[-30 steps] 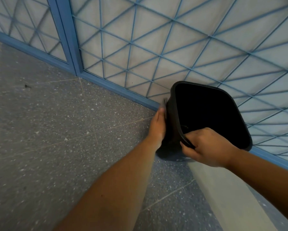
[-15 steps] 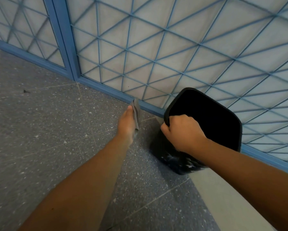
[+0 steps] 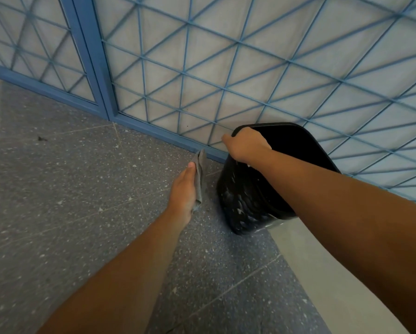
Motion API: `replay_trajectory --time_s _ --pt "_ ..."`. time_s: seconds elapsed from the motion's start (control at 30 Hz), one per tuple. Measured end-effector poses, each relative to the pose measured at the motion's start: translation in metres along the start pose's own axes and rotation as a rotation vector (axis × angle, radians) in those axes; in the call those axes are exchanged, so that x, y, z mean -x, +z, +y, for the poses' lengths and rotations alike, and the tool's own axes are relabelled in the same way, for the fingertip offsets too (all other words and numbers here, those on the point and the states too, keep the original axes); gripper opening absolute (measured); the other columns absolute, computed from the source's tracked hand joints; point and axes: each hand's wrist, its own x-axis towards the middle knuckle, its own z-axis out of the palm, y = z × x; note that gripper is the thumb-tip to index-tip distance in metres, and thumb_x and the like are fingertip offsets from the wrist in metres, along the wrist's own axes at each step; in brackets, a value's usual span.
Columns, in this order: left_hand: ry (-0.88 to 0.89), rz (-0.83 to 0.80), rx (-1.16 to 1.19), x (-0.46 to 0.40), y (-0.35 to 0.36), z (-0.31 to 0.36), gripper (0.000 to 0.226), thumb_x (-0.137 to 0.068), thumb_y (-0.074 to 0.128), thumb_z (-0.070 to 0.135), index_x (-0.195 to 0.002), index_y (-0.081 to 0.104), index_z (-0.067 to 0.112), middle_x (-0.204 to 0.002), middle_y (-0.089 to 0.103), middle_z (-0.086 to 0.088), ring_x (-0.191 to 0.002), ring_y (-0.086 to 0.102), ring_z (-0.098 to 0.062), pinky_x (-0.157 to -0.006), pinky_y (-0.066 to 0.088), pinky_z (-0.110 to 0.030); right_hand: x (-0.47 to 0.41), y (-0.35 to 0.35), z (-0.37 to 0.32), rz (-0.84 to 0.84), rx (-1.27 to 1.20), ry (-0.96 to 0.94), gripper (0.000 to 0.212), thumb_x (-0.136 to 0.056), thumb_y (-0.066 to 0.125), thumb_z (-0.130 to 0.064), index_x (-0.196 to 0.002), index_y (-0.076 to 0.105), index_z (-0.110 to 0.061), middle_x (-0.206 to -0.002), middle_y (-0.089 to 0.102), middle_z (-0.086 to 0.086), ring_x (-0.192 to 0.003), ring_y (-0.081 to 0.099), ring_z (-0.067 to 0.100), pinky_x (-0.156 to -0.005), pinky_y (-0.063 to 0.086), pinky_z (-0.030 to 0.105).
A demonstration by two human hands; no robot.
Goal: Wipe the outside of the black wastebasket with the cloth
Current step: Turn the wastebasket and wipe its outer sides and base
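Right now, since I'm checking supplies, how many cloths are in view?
1. A grey cloth is held in the left hand, just left of the black wastebasket and apart from it. The right hand grips the wastebasket's rim. Others may lie outside the view.

The wastebasket [image 3: 248, 198] is glossy black, flecked with pale specks on its side. The cloth [image 3: 200, 175] is plain grey. The floor [image 3: 64, 189] is dark grey speckled white (terrazzo-like). Behind, a blue grille [image 3: 226, 68] of crossing diagonal bars covers whitish panels.
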Motion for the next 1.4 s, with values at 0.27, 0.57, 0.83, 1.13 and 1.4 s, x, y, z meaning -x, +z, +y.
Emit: replay_trajectory --time_s 0.27,0.57,0.83,1.13,1.4 --pt "0.033 0.077 0.028 0.022 0.015 0.002 0.050 -0.109 0.040 0.048 -0.139 0.065 0.017 -0.131 0.072 -0.009 -0.122 0.069 -0.025 -0.112 0.050 -0.050 0.073 -0.034 0.067 0.014 0.111 -0.394 0.063 -0.075 0.032 -0.081 -0.073 0.054 -0.023 -0.069 0.061 -0.006 -0.069 0.060 0.018 -0.061 0.046 0.032" --pt "0.102 0.056 -0.063 0.053 0.024 0.000 0.046 -0.109 0.042 0.044 -0.140 0.065 0.018 -0.126 0.073 0.004 -0.121 0.066 -0.014 -0.108 0.047 -0.031 0.124 -0.019 0.117 0.177 0.374 -0.804 0.039 -0.089 0.039 -0.049 -0.067 0.048 -0.018 -0.060 0.052 -0.004 -0.056 0.052 0.017 -0.051 0.025 0.023" --pt "0.173 0.031 0.084 0.060 0.062 0.003 0.038 -0.111 0.040 0.037 -0.127 0.071 0.021 -0.114 0.077 0.008 -0.110 0.071 -0.001 -0.095 0.055 -0.018 0.114 -0.008 0.118 0.285 0.312 -0.921 0.039 -0.087 0.045 -0.035 -0.057 0.050 -0.011 -0.047 0.052 0.005 -0.040 0.050 0.024 -0.041 0.032 0.023" --pt "0.336 -0.024 0.004 0.040 0.094 -0.008 0.064 -0.106 0.033 0.044 -0.162 0.034 0.014 -0.170 0.031 -0.002 -0.160 0.022 -0.015 -0.132 0.017 -0.042 0.107 -0.008 0.119 0.152 0.368 -0.909 0.038 -0.090 0.042 -0.033 -0.065 0.057 -0.010 -0.053 0.054 0.005 -0.042 0.050 0.023 -0.044 0.040 0.026" --pt "0.253 -0.048 -0.079 0.013 0.101 -0.011 0.050 -0.114 0.027 0.037 -0.163 0.029 0.029 -0.171 0.027 0.013 -0.146 0.015 0.013 -0.117 0.001 -0.013 0.106 -0.007 0.106 0.061 0.333 -0.842 0.035 -0.093 0.041 -0.034 -0.070 0.056 -0.014 -0.054 0.053 -0.001 -0.043 0.048 0.016 -0.044 0.040 0.023"
